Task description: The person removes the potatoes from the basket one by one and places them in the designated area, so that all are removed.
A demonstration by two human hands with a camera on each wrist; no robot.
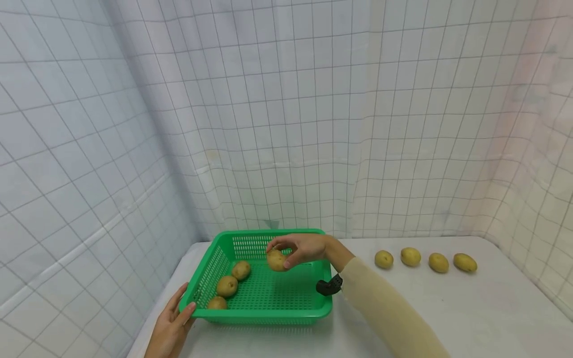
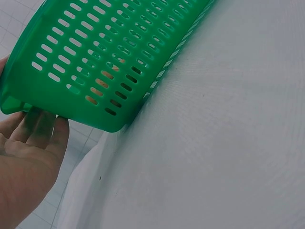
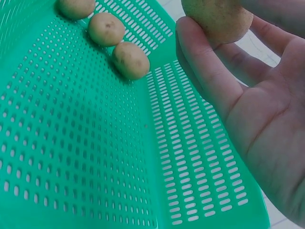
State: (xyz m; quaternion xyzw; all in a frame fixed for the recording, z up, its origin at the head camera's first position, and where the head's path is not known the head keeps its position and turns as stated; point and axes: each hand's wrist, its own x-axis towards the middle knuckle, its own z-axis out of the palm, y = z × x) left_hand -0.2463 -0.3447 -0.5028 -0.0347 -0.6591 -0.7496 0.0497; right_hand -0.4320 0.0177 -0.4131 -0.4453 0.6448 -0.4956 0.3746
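Observation:
A green plastic basket point(image 1: 264, 313) with slotted walls stands on the white table. My left hand point(image 1: 172, 323) grips its near left corner, the thumb over the rim and the fingers beneath it, as the left wrist view also shows. Above the basket's floor my right hand point(image 1: 302, 247) holds a potato point(image 1: 276, 260) between thumb and fingers. In the right wrist view that potato point(image 3: 218, 21) is partly cut off by the top edge. Three potatoes lie inside along the left wall: one far point(image 1: 241, 270), one middle point(image 1: 227, 286), one near point(image 1: 217, 303).
Several potatoes stand in a loose row on the table to the right, among them a leftmost potato point(image 1: 384, 259) and a rightmost potato point(image 1: 465, 262). A white gridded curtain point(image 1: 286, 124) surrounds the table's back and sides. A black device point(image 1: 329, 286) is on my right wrist.

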